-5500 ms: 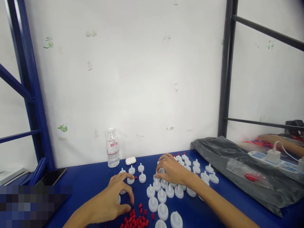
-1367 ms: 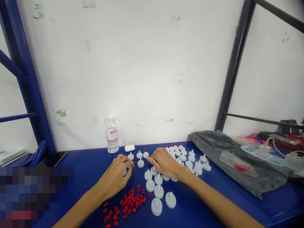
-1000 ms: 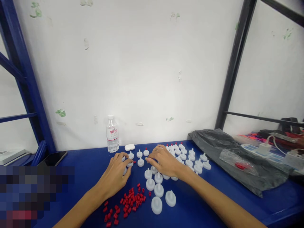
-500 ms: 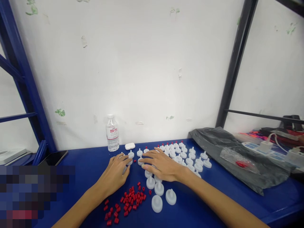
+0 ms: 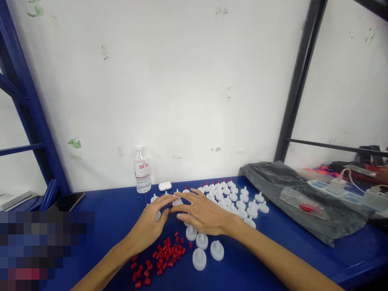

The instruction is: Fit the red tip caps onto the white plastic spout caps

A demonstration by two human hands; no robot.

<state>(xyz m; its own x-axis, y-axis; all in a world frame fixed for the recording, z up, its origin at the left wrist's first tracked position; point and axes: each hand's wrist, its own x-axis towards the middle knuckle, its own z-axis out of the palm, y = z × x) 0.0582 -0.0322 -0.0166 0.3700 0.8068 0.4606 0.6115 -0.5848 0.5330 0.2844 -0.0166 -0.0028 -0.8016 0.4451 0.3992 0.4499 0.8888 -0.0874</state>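
Note:
My left hand (image 5: 150, 224) is over the blue table with its index finger and thumb apart. That index finger reaches right, to a white spouted cap (image 5: 177, 199) by the fingertips of my right hand. My right hand (image 5: 203, 212) lies palm down with spread fingers above the white caps, hiding some of them. Several uncovered white caps (image 5: 199, 259) stand spout up, in front of and right of that hand. A loose pile of small red caps (image 5: 166, 252) lies nearer to me, between my forearms. At the back, some spouts carry red tips (image 5: 224, 181).
A water bottle (image 5: 142, 169) and a small white case (image 5: 165, 186) stand by the wall. At right lies a grey plastic bag (image 5: 291, 194) with a clear packet (image 5: 303, 204) on it. A phone (image 5: 69, 201) rests at left, beside the blue frame post (image 5: 39, 105).
My left hand has moved right, its index finger now meeting the fingertips of my right hand. My right hand has shifted slightly left, and the view has turned a little.

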